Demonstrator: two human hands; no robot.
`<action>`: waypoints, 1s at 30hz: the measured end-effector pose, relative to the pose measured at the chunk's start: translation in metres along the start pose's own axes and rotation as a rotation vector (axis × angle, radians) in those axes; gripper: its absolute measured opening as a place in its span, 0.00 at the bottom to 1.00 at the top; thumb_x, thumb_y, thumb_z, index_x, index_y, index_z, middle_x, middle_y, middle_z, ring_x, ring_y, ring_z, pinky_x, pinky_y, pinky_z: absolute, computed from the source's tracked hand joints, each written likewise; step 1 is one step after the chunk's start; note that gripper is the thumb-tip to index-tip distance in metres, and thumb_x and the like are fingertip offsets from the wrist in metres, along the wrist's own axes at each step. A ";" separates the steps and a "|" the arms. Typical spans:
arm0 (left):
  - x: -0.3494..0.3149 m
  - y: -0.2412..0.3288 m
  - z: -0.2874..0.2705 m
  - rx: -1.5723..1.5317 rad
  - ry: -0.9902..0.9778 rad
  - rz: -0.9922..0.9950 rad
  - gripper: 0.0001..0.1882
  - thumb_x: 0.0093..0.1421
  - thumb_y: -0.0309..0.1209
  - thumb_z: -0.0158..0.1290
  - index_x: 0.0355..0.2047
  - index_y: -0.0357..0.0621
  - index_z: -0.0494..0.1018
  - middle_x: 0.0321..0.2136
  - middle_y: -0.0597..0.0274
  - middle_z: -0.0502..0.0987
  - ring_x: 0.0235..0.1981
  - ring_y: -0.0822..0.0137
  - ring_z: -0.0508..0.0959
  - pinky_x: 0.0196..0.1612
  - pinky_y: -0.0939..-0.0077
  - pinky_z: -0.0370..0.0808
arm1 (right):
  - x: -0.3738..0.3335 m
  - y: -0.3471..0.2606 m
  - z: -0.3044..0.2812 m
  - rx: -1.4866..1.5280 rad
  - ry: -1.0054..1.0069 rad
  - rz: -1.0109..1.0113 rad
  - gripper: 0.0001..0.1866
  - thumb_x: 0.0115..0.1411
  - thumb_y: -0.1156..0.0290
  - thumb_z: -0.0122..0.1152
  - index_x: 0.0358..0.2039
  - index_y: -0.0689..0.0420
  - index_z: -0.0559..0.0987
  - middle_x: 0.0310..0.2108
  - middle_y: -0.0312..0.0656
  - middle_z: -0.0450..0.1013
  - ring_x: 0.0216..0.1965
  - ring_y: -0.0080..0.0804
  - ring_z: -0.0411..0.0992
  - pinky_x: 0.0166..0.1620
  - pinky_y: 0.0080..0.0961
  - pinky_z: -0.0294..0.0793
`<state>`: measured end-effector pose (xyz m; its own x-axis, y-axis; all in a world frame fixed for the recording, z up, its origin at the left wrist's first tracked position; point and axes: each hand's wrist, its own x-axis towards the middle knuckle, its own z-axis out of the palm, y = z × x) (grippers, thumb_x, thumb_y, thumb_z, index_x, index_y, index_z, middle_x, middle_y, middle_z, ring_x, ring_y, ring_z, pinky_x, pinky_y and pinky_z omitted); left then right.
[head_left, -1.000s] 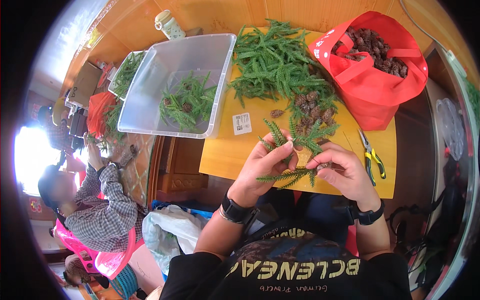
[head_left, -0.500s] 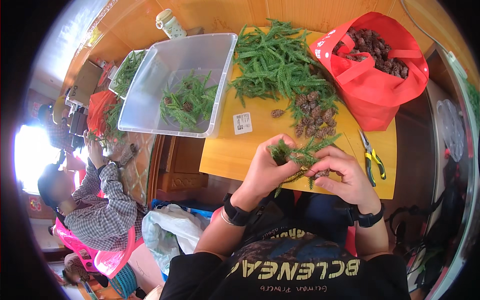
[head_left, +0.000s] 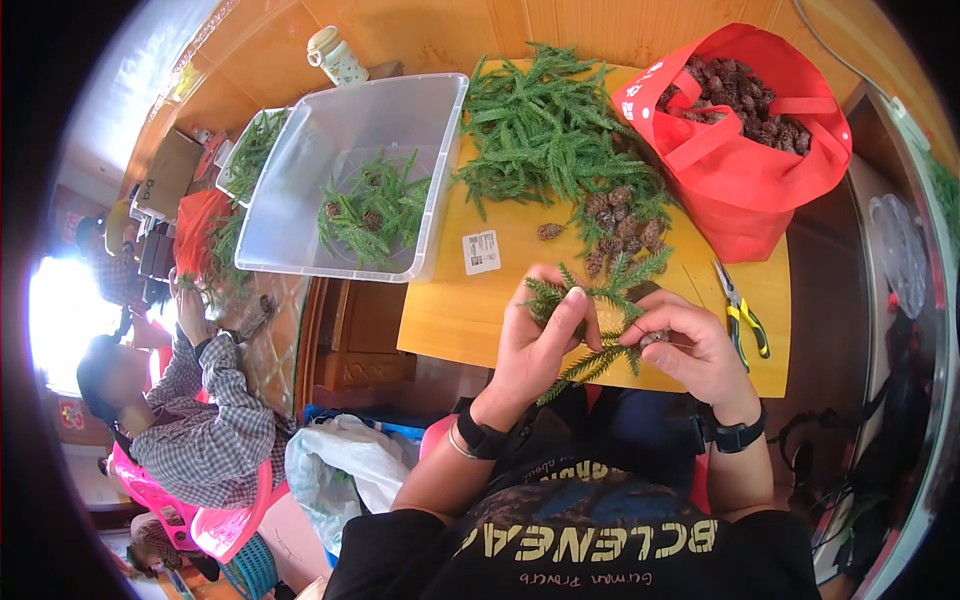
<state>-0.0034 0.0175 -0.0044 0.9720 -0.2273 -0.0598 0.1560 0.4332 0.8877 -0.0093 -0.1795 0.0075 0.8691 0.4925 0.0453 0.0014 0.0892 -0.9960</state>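
Green artificial pine sprigs (head_left: 592,366) spread out between my hands, above the near edge of the yellow board. My left hand (head_left: 545,340) is closed around the sprigs, thumb pressed on top. Between the fingertips of my right hand (head_left: 685,345) is a small brown pine cone (head_left: 654,338), close against the sprig tips. Just beyond my hands lies a cluster of loose pine cones (head_left: 628,228), beside a big heap of green sprigs (head_left: 550,130). One single pine cone (head_left: 550,231) rests apart, to the left of the cluster.
A clear plastic bin (head_left: 345,268) with sprigs and cones stands left. Yellow-black pliers (head_left: 740,315) lie right, below a red bag (head_left: 745,190) full of cones. A white label card (head_left: 481,252) lies on the board (head_left: 440,320). Another person (head_left: 210,440) sits far left.
The sprigs have been turned and fanned wider, with one now pointing down-left. My left thumb has risen over them. The pine cone in my right fingers shows more fully.
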 end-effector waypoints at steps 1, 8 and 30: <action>0.000 0.003 0.007 -0.034 0.053 0.044 0.04 0.61 0.23 0.45 0.36 0.39 0.63 0.23 0.66 0.70 0.21 0.76 0.72 0.26 0.87 0.67 | 0.000 0.002 0.000 -0.002 0.002 0.000 0.12 0.55 0.68 0.60 0.35 0.65 0.75 0.40 0.41 0.65 0.39 0.22 0.66 0.41 0.17 0.65; 0.002 0.001 0.004 0.141 0.028 0.190 0.07 0.60 0.22 0.45 0.40 0.41 0.62 0.29 0.61 0.69 0.21 0.73 0.74 0.18 0.90 0.58 | -0.003 -0.003 0.007 -0.261 0.183 -0.095 0.15 0.55 0.68 0.60 0.39 0.66 0.75 0.41 0.42 0.66 0.34 0.21 0.67 0.36 0.16 0.67; 0.004 -0.002 0.002 0.300 0.095 0.579 0.10 0.47 0.12 0.54 0.29 0.35 0.71 0.33 0.55 0.71 0.31 0.69 0.74 0.31 0.80 0.77 | -0.002 -0.018 0.030 -0.710 0.350 -0.303 0.17 0.43 0.82 0.65 0.36 0.63 0.74 0.32 0.42 0.69 0.29 0.25 0.73 0.30 0.16 0.74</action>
<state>0.0003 0.0138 -0.0051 0.8974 0.0532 0.4380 -0.4394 0.1973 0.8764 -0.0259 -0.1558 0.0281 0.8839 0.2282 0.4082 0.4676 -0.4487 -0.7616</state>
